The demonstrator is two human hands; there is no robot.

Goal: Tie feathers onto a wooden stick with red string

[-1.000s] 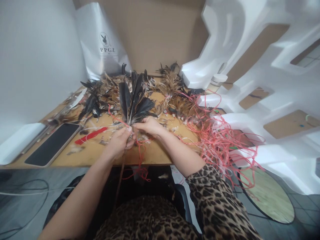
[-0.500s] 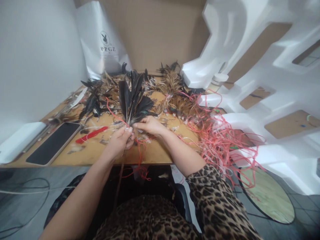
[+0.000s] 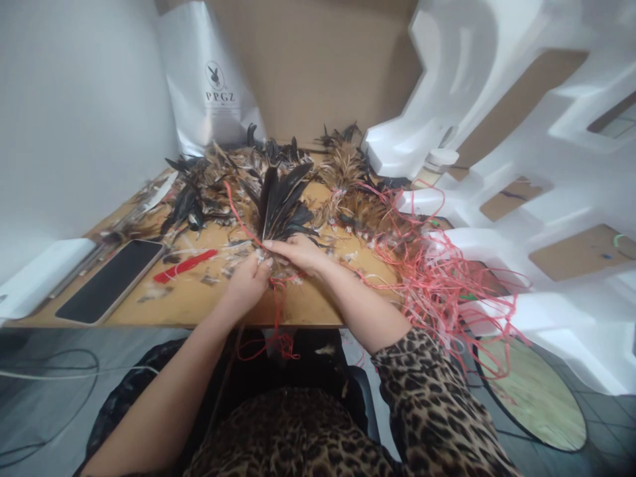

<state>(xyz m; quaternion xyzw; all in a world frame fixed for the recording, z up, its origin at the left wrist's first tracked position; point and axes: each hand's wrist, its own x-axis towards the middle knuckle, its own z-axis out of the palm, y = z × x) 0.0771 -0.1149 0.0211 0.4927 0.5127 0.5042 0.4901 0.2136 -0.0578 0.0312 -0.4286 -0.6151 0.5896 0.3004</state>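
Note:
A fanned bunch of dark feathers (image 3: pixel 281 199) stands up between my hands over the front part of the table. My left hand (image 3: pixel 248 281) is closed around the lower ends of its quills. My right hand (image 3: pixel 297 253) pinches the base of the same bunch, thumb pointing left. A red string (image 3: pixel 236 213) rises to the left of the feathers and runs down to my fingertips, where the fingers partly hide it. More red string (image 3: pixel 279 305) hangs below my hands over the table's front edge.
Brown and black feather bundles (image 3: pixel 342 165) lie along the back of the wooden table (image 3: pixel 308 305). A tangle of red string (image 3: pixel 447 285) spreads at the right by white foam pieces (image 3: pixel 546 318). At the left are a phone (image 3: pixel 112 281), a white box (image 3: pixel 47 275) and red strips (image 3: pixel 186 265).
The feather bunch has tilted to the right and its fan looks narrower. My right thumb has moved over the base of the bunch, and my left hand has shifted slightly right.

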